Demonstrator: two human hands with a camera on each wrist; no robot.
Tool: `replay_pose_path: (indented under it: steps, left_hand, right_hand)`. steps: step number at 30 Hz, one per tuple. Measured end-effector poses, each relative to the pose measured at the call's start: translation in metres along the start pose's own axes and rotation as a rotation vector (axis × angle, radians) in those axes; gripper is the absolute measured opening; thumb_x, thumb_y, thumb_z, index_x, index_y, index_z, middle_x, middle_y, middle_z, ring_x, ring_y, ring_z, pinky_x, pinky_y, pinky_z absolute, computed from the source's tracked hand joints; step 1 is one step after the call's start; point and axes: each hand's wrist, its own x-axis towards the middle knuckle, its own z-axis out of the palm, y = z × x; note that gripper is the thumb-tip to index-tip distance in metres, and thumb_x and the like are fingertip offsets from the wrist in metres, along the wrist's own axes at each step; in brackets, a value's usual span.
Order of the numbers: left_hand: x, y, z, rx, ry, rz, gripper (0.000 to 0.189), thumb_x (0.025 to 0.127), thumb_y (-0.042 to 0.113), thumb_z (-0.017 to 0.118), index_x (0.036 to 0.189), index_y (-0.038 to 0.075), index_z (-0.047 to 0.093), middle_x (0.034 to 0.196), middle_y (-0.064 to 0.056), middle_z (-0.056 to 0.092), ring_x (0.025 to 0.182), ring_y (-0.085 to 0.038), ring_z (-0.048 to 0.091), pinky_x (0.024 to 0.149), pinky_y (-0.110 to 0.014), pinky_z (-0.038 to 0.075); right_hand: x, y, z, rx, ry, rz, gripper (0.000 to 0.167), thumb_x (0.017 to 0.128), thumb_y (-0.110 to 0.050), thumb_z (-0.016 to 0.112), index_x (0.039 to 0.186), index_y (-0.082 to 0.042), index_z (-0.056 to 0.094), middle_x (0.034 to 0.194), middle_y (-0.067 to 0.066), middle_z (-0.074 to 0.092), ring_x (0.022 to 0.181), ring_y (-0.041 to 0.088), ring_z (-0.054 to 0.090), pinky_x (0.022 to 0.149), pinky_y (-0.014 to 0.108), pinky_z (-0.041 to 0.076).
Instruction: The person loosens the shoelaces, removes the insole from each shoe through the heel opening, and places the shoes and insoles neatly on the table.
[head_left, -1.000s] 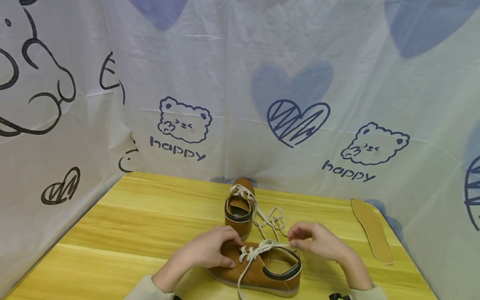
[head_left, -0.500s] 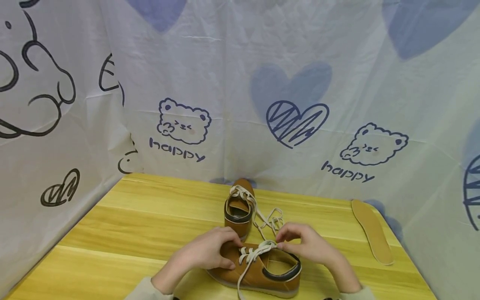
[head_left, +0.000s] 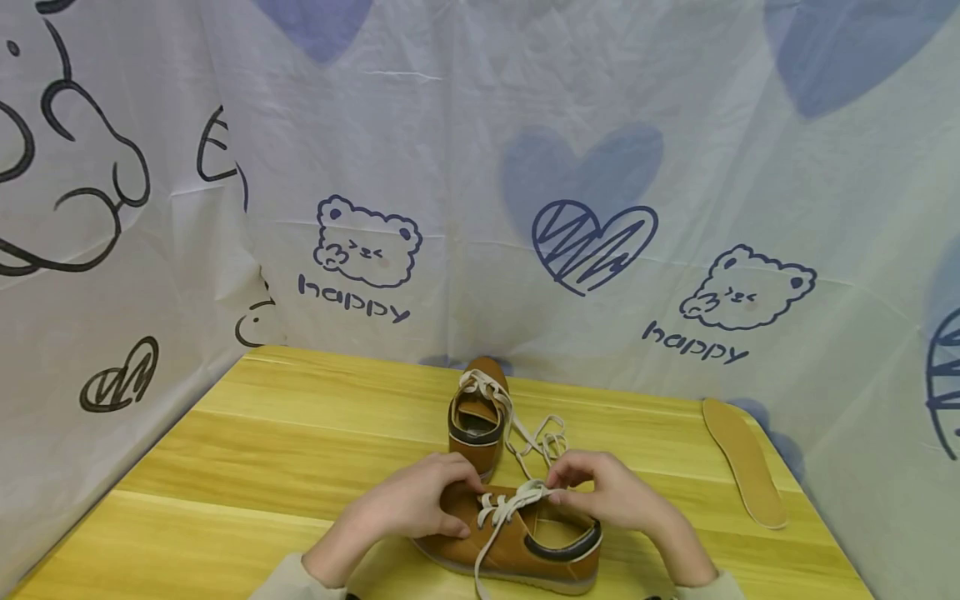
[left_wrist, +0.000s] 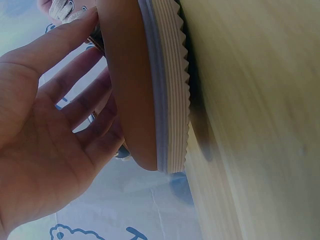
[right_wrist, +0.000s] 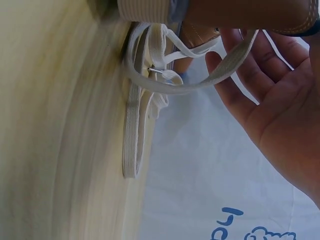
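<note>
A brown lace-up shoe [head_left: 510,552] lies sole down near the front of the table, toe to the left. My left hand [head_left: 416,504] holds its toe, thumb on the near side and fingers over the far side. Seen from the left wrist, that hand bends round the brown upper [left_wrist: 127,90] above a ridged pale sole [left_wrist: 175,90]. My right hand [head_left: 611,493] pinches the cream shoelace [head_left: 534,493] by the shoe's opening, thumb against index finger. In the right wrist view a loop of lace [right_wrist: 165,89] hangs down from the fingers, whose tips are partly hidden.
A matching brown shoe [head_left: 476,457] stands behind, toe pointing to the back, its loose laces [head_left: 551,442] trailing right over the table. A tan insole [head_left: 744,462] lies near the table's right edge. Printed white cloth [head_left: 480,275] hangs behind the wooden table [head_left: 300,433].
My right hand has moved left from beyond the shoe's opening to the laces at its tongue, and the stretched lace end has shortened. The left hand and shoe stay in place.
</note>
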Motion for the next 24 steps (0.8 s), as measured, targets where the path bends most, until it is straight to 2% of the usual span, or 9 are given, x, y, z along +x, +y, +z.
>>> replay_pose_path:
  steps: [9, 18, 24]
  left_hand:
    - [0.000, 0.001, -0.001, 0.009, 0.001, -0.005, 0.041, 0.079, 0.025, 0.092, 0.115, 0.022, 0.072, 0.124, 0.011, 0.065, 0.124, -0.022, 0.058, 0.107, -0.045, 0.049]
    - [0.000, 0.000, 0.000, 0.015, 0.001, 0.000, 0.041, 0.079, 0.025, 0.091, 0.115, 0.023, 0.072, 0.124, 0.011, 0.065, 0.124, -0.021, 0.059, 0.107, -0.044, 0.049]
    - [0.000, 0.001, 0.000, 0.016, 0.003, 0.000, 0.041, 0.079, 0.025, 0.092, 0.115, 0.023, 0.072, 0.124, 0.011, 0.065, 0.124, -0.022, 0.058, 0.108, -0.045, 0.049]
  right_hand:
    - [-0.003, 0.000, -0.008, -0.034, 0.038, -0.005, 0.005, 0.097, -0.014, 0.074, 0.099, -0.019, 0.073, 0.096, -0.011, 0.070, 0.087, 0.008, 0.067, 0.086, 0.030, 0.058]
    - [-0.014, 0.005, -0.027, -0.102, 0.089, 0.081, 0.003, 0.096, -0.016, 0.074, 0.100, -0.017, 0.074, 0.091, -0.010, 0.069, 0.084, 0.009, 0.065, 0.084, 0.031, 0.056]
    - [-0.017, 0.009, -0.035, -0.112, 0.072, 0.110, 0.002, 0.095, -0.015, 0.074, 0.097, -0.014, 0.073, 0.090, -0.009, 0.069, 0.085, 0.009, 0.065, 0.083, 0.031, 0.057]
